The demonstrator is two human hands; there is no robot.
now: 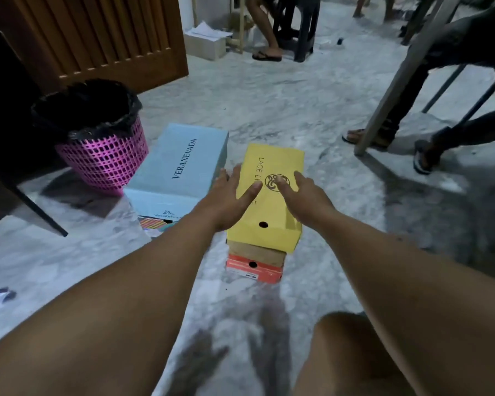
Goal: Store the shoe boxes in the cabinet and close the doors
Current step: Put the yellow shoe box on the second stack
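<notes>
Grey marble floor [269, 98] is carrying a blue shoe box [180, 167] beside a pink bin [106, 164]; a yellow shoe box [272, 207] is topping a neighbouring stack. Left hand [230, 195] and right hand [300, 192] are hovering over it, fingers spread wide, gripping nothing.

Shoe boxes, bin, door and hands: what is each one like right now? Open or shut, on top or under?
yellow box: lid on, top of a stack
brown box: under the yellow one
red box: bottom, on the floor
blue box: lid on, atop a striped box
pink bin: upright, black liner inside
wooden door: swung open
left hand: open, over the yellow box
right hand: open, over the yellow box
</notes>
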